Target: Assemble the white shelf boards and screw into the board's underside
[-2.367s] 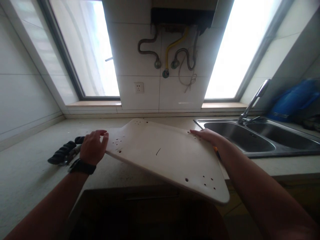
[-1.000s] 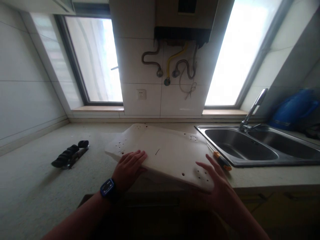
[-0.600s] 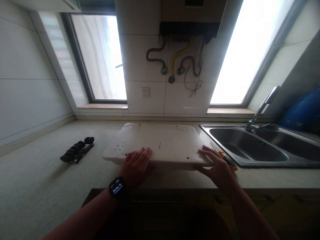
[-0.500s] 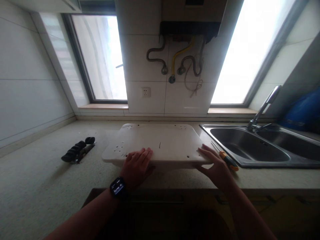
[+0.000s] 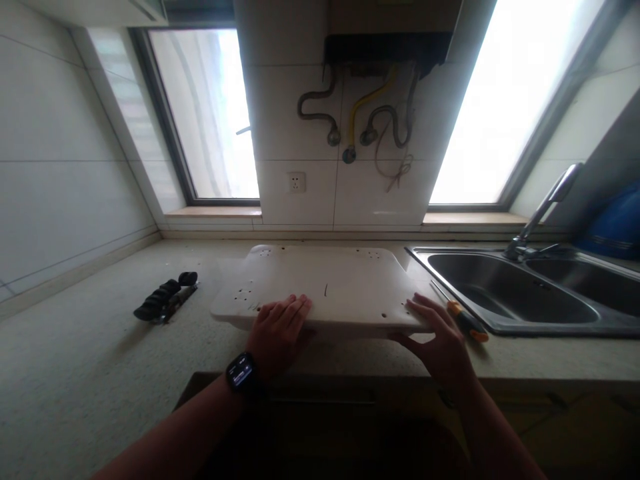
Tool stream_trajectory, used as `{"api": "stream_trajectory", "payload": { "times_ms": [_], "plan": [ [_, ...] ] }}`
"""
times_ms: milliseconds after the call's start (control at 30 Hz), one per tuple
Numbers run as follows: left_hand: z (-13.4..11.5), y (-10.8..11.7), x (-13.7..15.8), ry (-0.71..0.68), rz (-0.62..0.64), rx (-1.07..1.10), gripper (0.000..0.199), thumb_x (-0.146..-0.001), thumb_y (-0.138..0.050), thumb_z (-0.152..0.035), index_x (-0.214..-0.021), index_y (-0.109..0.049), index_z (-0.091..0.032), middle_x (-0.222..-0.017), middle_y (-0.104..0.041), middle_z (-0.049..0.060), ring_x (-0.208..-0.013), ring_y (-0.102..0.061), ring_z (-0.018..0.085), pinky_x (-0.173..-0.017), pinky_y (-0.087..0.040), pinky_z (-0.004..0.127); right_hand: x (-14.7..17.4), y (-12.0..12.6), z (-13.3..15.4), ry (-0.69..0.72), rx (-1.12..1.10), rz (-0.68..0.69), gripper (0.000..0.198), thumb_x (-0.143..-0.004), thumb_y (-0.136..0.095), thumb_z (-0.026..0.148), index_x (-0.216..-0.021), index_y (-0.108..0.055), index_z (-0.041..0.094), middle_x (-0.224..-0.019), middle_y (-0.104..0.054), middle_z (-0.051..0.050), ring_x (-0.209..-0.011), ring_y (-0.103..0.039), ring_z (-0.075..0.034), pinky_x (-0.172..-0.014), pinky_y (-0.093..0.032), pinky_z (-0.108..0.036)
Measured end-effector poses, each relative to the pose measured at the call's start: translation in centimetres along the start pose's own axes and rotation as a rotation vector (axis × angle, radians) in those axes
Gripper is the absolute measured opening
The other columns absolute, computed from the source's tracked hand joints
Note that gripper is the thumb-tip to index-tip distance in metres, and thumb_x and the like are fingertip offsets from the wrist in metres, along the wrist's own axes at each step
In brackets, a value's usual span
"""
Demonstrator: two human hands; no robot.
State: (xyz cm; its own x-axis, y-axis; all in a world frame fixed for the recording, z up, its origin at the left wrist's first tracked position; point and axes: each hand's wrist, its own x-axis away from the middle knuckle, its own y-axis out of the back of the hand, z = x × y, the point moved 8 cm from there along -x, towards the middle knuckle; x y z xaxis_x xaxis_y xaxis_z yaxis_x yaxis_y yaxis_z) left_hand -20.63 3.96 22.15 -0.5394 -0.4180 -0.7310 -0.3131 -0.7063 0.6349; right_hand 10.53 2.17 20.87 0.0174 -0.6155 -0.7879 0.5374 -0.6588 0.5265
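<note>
A white board (image 5: 325, 273) with rounded corners, small holes near its corners and a short dark mark in the middle lies on the counter. My left hand (image 5: 280, 330), with a black watch at the wrist, holds the board's front edge left of centre. Its fingers rest on top, and the thumb shows dimly below the rim. At the front right corner, my right hand (image 5: 440, 337) grips the board with fingers above and thumb against the underside. A screwdriver (image 5: 467, 320) with an orange and black handle lies just right of that hand.
Several black caster-like wheels (image 5: 159, 300) with metal parts lie on the speckled counter (image 5: 100, 387) at the left. A double steel sink (image 5: 505, 327) with a tall faucet (image 5: 547, 207) is at the right. Behind it sits something blue (image 5: 613, 223). Pipes (image 5: 383, 120) hang on the wall.
The whole view has shifted slightly, so everything appears a little further right. Both hands keep their hold on the board, with little visible movement against it.
</note>
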Motion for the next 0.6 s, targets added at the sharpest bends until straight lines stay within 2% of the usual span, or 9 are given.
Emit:
{"api": "stream_trajectory", "payload": {
  "times_ms": [167, 367, 433, 500, 567, 600],
  "plan": [
    [0.1, -0.1, 0.1, 0.018, 0.006, 0.015, 0.049, -0.095, -0.058, -0.042, -0.138, -0.056, -0.017, -0.138, -0.063, 0.010, -0.124, -0.060, 0.025, -0.099, -0.042, 0.041, 0.5, -0.1, 0.0, 0.013, 0.001, -0.042, 0.057, -0.077, -0.082, 0.047, -0.125, -0.061, 0.024, -0.138, -0.059, -0.014, -0.123, -0.062, -0.033, -0.100, -0.058, -0.053],
    [0.0, -0.1, 0.1, 0.014, 0.016, 0.000, 0.048, -0.095, -0.059, -0.042, -0.136, -0.057, -0.018, -0.137, -0.064, 0.008, -0.124, -0.060, 0.025, -0.099, -0.041, 0.040, 1.2, -0.6, -0.4, 0.016, -0.085, -0.074, 0.062, -0.076, -0.084, 0.039, -0.127, -0.052, 0.025, -0.136, -0.056, -0.013, -0.127, -0.057, -0.031, -0.103, -0.055, -0.053],
    [0.2, -0.2, 0.2, 0.020, 0.014, 0.002, 0.047, -0.095, -0.059, -0.042, -0.136, -0.057, -0.018, -0.137, -0.064, 0.008, -0.124, -0.060, 0.025, -0.099, -0.041, 0.040, 1.3, -0.8, -0.6, 0.004, -0.118, -0.074, 0.066, -0.076, -0.084, 0.038, -0.130, -0.049, 0.025, -0.138, -0.053, -0.014, -0.124, -0.058, -0.031, -0.094, -0.060, -0.050],
    [0.3, -0.3, 0.3, 0.026, 0.015, 0.005, 0.047, -0.096, -0.059, -0.042, -0.136, -0.057, -0.019, -0.137, -0.064, 0.008, -0.123, -0.061, 0.024, -0.099, -0.040, 0.040, 1.4, -0.9, -0.9, -0.028, -0.177, -0.077, 0.070, -0.076, -0.084, 0.038, -0.133, -0.047, 0.026, -0.142, -0.050, -0.015, -0.112, -0.062, -0.028, -0.073, -0.063, -0.041],
    [0.4, -0.4, 0.4, 0.032, 0.023, 0.007, 0.046, -0.096, -0.059, -0.042, -0.136, -0.057, -0.019, -0.137, -0.064, 0.008, -0.123, -0.061, 0.024, -0.100, -0.040, 0.040, 1.6, -1.1, -1.3, -0.064, -0.234, -0.069, 0.072, -0.076, -0.084, 0.037, -0.136, -0.045, 0.027, -0.146, -0.046, -0.014, -0.102, -0.063, -0.025, -0.059, -0.060, -0.036],
    [0.4, -0.4, 0.4, 0.034, 0.026, 0.007, 0.047, -0.096, -0.059, -0.042, -0.136, -0.057, -0.019, -0.137, -0.064, 0.007, -0.124, -0.061, 0.024, -0.100, -0.040, 0.040, 1.7, -1.2, -1.4, -0.076, -0.252, -0.064, 0.074, -0.076, -0.084, 0.036, -0.137, -0.044, 0.028, -0.147, -0.045, -0.014, -0.101, -0.063, -0.024, -0.058, -0.059, -0.035]
  ]
}}
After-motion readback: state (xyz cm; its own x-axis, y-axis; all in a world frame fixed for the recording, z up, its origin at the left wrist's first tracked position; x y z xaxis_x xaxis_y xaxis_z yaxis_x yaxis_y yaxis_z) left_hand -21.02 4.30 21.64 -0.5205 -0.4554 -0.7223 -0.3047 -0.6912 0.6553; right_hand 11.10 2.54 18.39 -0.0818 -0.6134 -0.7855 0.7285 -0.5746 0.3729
